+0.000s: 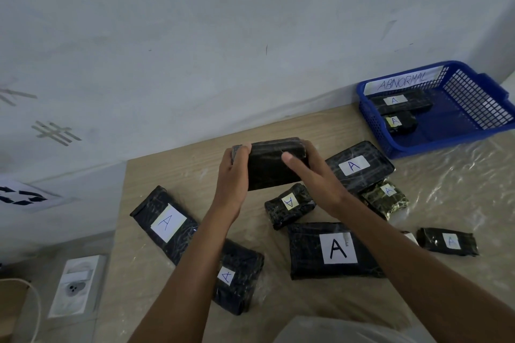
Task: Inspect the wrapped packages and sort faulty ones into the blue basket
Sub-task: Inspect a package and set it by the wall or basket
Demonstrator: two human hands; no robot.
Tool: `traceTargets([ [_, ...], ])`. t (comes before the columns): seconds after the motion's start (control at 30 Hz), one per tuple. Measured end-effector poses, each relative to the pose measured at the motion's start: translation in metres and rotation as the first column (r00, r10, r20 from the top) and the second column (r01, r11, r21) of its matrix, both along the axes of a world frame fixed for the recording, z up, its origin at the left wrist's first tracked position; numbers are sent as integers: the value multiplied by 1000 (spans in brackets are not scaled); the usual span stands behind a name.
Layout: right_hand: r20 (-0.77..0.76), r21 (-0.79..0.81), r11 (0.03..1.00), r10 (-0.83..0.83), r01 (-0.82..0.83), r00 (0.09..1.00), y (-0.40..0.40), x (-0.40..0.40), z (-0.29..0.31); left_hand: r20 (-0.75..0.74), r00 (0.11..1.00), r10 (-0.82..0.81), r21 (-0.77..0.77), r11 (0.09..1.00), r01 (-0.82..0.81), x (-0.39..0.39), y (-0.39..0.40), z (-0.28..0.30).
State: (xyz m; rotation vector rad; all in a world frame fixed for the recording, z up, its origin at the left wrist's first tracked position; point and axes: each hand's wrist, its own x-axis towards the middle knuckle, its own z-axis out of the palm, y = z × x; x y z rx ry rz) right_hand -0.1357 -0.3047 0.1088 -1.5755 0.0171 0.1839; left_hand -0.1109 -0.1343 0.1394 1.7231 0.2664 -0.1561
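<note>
Both hands hold one black wrapped package (271, 167) up above the table, tilted so its unlabelled side faces me. My left hand (232, 175) grips its left end, fingers curled over the top edge. My right hand (313, 172) holds its right end with the thumb lying across the face. Several black packages with white "A" labels lie on the table (156, 172), among them a large one (334, 250) under my right forearm and a long one (164, 223) at the left. The blue basket (473, 108), labelled "ABNORMAL", stands at the back right with two packages (398, 111) inside.
Clear plastic film (446, 184) covers the right part of the table. A wall rises right behind the table. On the floor at the left lies a white box (75, 287) beside a cable (33, 303). A small package (448, 241) lies near the right edge.
</note>
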Motion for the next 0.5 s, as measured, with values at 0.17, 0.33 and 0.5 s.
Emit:
traceTargets([
  [0.17,118,2,991,-136,136,984,3,2,2,2,991,-132,-28,991,132,-4,7,-3],
  [0.33,121,33,970,-242,240,963,7,7,2,178,978,-112,-53,991,123,-8,0,-9],
  [0.5,41,110,981,-167,161,985,6,6,4,212,977,7,-32,999,0,-5,-5,-12],
])
